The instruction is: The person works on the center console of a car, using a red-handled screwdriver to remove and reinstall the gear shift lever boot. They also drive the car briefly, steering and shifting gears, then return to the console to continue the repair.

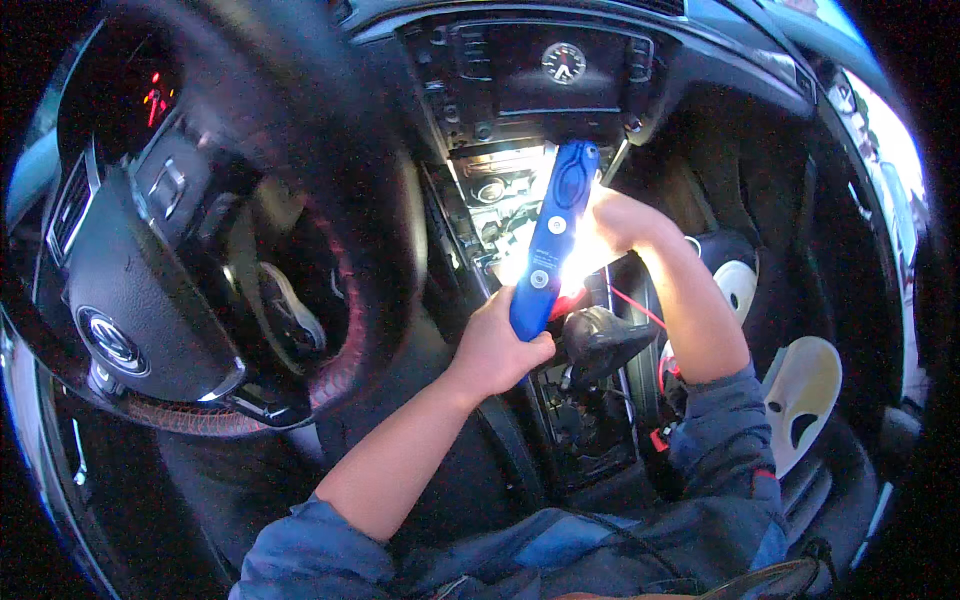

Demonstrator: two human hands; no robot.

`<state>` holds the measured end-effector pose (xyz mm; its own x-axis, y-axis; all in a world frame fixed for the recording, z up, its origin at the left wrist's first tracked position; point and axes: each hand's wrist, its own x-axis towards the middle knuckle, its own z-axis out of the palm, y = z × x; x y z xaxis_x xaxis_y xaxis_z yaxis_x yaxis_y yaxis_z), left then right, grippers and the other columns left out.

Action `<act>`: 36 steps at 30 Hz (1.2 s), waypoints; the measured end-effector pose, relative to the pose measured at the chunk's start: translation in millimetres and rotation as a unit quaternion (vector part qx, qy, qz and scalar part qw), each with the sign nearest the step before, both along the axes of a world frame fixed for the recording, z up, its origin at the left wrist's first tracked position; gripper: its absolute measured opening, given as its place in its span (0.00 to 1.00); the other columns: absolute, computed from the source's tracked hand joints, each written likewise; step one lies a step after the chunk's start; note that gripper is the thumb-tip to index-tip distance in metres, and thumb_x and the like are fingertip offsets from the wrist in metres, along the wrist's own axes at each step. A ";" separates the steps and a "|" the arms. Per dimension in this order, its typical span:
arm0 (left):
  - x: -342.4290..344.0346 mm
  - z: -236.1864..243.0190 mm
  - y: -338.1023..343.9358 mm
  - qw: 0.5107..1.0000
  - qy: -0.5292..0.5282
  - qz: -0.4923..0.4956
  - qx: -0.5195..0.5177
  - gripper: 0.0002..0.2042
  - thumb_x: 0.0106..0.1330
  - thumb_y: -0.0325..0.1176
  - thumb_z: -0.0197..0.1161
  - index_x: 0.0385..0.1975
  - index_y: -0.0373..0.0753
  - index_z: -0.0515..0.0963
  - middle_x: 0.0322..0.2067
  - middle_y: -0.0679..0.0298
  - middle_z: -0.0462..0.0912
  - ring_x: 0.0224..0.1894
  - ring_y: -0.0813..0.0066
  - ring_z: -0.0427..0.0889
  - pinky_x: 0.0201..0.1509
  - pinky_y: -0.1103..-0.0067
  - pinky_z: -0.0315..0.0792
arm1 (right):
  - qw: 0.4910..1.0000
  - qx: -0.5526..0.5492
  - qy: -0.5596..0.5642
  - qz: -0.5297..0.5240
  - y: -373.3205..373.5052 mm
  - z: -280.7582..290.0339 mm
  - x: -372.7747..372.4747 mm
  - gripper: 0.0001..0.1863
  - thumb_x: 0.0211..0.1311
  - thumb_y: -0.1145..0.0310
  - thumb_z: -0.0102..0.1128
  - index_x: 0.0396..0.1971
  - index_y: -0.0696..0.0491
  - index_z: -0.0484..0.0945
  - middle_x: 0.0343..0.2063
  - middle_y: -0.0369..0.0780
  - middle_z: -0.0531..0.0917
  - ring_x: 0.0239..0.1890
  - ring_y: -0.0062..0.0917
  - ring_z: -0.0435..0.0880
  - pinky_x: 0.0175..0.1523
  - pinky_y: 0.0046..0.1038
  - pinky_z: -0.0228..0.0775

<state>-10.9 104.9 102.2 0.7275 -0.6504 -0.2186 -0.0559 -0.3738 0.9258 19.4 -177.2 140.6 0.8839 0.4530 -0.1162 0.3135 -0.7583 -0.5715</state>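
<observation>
My left hand (500, 345) is closed around the lower end of a blue bar-shaped work light (557, 240), which slants up in front of the centre console. Its beam shines on the opened console (490, 190), where a round knob and bare inner parts show. My right hand (615, 225) reaches in just right of the light. Glare and the light's body hide its fingers, so what they hold, if anything, is not visible. Below both hands stands the black gear lever (605, 335). A red object (568, 303) lies beside it, partly hidden, and a thin red cord (640, 305) runs to the right.
The steering wheel (150, 290) fills the left side. A dashboard screen (560, 68) with a dial sits above the console. Behind the gear lever the console is uncovered (590, 420). Pale, mask-shaped pieces with holes (805, 405) lie on the right, near the passenger seat.
</observation>
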 end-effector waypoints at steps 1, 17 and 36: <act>-0.2 0.1 -0.7 1.000 -0.001 0.008 -0.010 0.30 0.53 0.39 0.72 0.57 0.33 0.76 0.42 0.49 0.86 0.45 0.56 0.87 0.53 0.66 0.78 | 0.998 -0.038 0.046 -0.003 6.4 -5.9 6.3 0.28 0.43 0.54 0.84 0.46 0.50 0.85 0.46 0.42 0.87 0.49 0.40 0.84 0.59 0.40 0.75; 8.2 11.6 12.1 0.999 0.023 -0.033 -0.019 0.30 0.52 0.43 0.71 0.54 0.33 0.76 0.45 0.43 0.84 0.50 0.44 0.85 0.57 0.60 0.77 | 0.936 -0.271 0.222 -0.032 53.2 6.0 45.5 0.33 0.49 0.46 0.79 0.53 0.46 0.84 0.52 0.43 0.85 0.56 0.40 0.82 0.64 0.42 0.72; 5.2 -0.1 0.5 0.998 0.028 0.020 -0.057 0.26 0.53 0.40 0.73 0.49 0.31 0.76 0.44 0.46 0.82 0.47 0.47 0.84 0.54 0.61 0.77 | 0.937 -0.224 0.253 -0.090 39.2 10.8 27.7 0.36 0.52 0.45 0.77 0.59 0.47 0.81 0.58 0.43 0.83 0.58 0.40 0.82 0.64 0.41 0.73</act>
